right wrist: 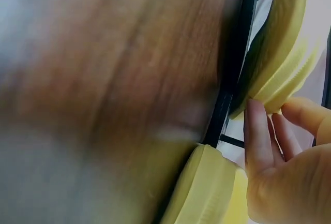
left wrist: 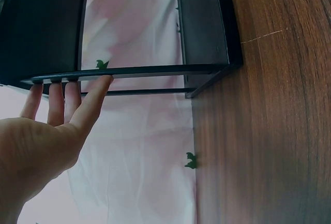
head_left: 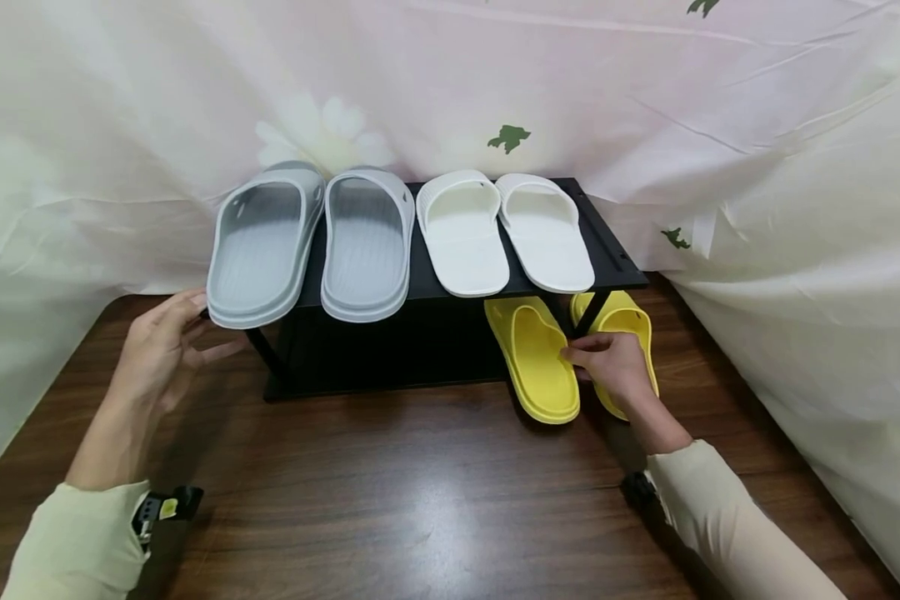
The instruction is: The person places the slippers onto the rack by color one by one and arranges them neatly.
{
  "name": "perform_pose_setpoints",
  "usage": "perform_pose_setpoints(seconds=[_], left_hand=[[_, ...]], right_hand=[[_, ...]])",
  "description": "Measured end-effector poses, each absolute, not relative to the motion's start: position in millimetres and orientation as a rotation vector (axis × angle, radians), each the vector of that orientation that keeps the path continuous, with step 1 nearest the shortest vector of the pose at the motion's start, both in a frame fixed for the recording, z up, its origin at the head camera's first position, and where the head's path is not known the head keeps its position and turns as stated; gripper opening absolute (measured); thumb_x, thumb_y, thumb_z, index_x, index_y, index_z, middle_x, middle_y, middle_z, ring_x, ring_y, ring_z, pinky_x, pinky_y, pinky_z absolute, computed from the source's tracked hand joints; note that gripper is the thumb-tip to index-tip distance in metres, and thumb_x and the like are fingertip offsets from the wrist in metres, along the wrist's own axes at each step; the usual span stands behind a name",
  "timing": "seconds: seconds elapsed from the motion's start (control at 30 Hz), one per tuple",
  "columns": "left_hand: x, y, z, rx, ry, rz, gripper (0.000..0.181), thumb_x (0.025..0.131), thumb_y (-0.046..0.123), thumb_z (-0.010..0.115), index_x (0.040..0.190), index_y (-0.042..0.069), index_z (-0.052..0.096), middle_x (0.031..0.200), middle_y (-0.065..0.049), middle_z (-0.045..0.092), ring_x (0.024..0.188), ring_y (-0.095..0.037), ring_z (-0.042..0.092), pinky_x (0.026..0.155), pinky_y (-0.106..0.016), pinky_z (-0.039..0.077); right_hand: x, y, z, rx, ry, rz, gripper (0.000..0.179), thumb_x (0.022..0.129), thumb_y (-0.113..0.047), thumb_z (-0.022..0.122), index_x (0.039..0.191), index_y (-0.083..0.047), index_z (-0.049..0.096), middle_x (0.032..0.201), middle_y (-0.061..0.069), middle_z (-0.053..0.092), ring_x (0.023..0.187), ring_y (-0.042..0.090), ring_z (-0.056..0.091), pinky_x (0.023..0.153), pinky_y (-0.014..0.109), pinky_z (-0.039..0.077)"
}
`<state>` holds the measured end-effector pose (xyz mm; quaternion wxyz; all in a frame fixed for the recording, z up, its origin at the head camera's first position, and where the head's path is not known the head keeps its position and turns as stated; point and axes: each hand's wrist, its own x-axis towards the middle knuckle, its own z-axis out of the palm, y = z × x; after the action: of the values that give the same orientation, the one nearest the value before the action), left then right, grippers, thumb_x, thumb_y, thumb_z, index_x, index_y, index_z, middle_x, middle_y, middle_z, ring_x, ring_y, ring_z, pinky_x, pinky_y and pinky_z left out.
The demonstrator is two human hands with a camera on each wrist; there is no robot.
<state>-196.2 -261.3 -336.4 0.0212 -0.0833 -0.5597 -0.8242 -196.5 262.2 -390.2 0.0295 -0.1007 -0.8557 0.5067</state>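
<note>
On the rack, grey slippers and white slippers stand already. My right hand pinches one yellow slipper, partly underneath, seemingly unfinished; my left hand, unclenched, touches the rack's edge.

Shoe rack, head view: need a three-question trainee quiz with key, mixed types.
1. Count: how many shoes sit on the top shelf?
2. True or false: the white slippers are on the lower shelf.
3. Identify: in the head view, which shoe does the right hand pinch?

Key:
1. Four.
2. False; the white slippers are on the top shelf.
3. The left yellow clog.
</note>
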Motion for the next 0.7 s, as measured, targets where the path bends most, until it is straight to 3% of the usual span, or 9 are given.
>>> perform_pose_setpoints(seconds=[0.43, 0.7], left_hand=[[-196.8, -263.4, -337.2, -0.321, -1.683, -2.601, 0.024, 0.106, 0.005, 0.051, 0.113, -0.001, 0.073, 0.112, -0.007, 0.067, 0.102, -0.017, 0.067, 0.077, -0.042, 0.063], [-197.7, -264.0, -337.5, -0.330, -1.681, -2.610, 0.024, 0.106, 0.005, 0.051, 0.113, -0.001, 0.073, 0.113, -0.007, 0.068, 0.103, -0.017, 0.067, 0.077, -0.043, 0.063]], right_hand=[[-206.8, 257.9, -393.8, -0.395, -2.539, 1.621, 0.024, 0.089, -0.002, 0.075, 0.107, 0.014, 0.073, 0.101, 0.019, 0.074, 0.069, 0.005, 0.070, 0.067, 0.024, 0.061], [-209.6, 253.5, -394.9, -0.438, -2.497, 1.656, 0.022, 0.090, 0.001, 0.074, 0.108, 0.014, 0.072, 0.106, 0.021, 0.073, 0.075, 0.006, 0.071, 0.073, 0.029, 0.061]])
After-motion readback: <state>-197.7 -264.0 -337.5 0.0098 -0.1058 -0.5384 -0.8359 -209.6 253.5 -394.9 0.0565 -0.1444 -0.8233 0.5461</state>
